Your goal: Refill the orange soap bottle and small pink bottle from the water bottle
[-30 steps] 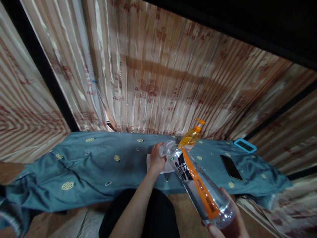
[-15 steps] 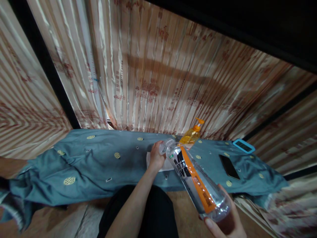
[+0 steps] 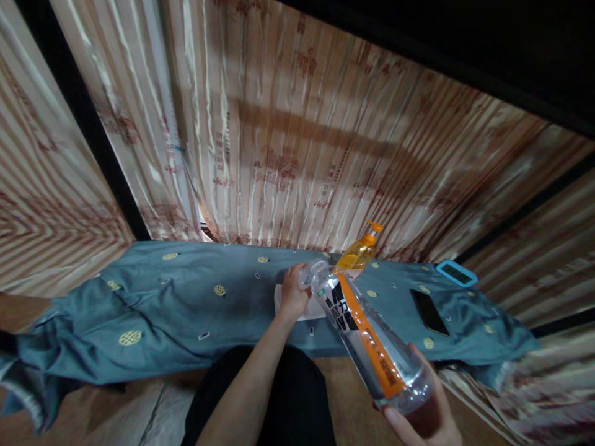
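Note:
A large clear plastic bottle [image 3: 367,341] with a silver, black and orange label lies tilted across the view, its base toward me and its neck end pointing up and left. My right hand [image 3: 425,409] wraps round the base from below. At the neck end, the fingers of my left hand [image 3: 295,294] close on the clear plastic; the exact grip and the bottle's mouth are hard to make out. Beneath the left hand lies a white cloth or tissue [image 3: 316,310], partly covered. Just behind the bottle stands a pump bottle [image 3: 357,254] of yellow liquid with an orange top.
A blue-green patterned cloth [image 3: 176,310] covers the low table before my knees. To the right lie a dark phone [image 3: 428,311] and a blue-framed device [image 3: 457,273]. A striped curtain [image 3: 279,136] hangs behind, with dark frame poles [image 3: 102,142] at the sides.

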`<state>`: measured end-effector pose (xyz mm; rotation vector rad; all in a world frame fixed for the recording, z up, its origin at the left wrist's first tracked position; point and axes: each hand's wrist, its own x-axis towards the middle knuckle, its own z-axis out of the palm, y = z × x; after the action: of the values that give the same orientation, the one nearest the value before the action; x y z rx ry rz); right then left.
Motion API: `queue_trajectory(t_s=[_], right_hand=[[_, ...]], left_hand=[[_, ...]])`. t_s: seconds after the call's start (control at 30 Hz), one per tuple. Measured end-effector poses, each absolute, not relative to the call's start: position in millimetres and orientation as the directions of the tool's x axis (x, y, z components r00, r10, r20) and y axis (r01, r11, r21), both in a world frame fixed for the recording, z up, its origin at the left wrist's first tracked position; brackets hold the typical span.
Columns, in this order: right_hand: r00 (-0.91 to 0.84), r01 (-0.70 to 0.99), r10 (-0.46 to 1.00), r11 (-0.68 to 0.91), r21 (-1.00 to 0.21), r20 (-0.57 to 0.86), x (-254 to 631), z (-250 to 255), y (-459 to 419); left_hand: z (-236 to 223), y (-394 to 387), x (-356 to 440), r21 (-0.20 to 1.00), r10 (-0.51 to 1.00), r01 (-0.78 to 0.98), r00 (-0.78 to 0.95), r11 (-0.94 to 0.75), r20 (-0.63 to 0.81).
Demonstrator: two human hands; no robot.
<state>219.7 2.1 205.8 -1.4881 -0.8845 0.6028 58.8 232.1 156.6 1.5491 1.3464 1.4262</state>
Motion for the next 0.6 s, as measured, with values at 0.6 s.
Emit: queue_trajectory(t_s=[0.6], right_hand=[[0.550, 0.183, 0.825, 0.036, -0.983, 0.133, 226.7, 200.2, 1.1]], left_hand=[[155.0, 233.5, 58.8, 0.923, 0.939, 0.250, -0.108, -0.293, 0.327]])
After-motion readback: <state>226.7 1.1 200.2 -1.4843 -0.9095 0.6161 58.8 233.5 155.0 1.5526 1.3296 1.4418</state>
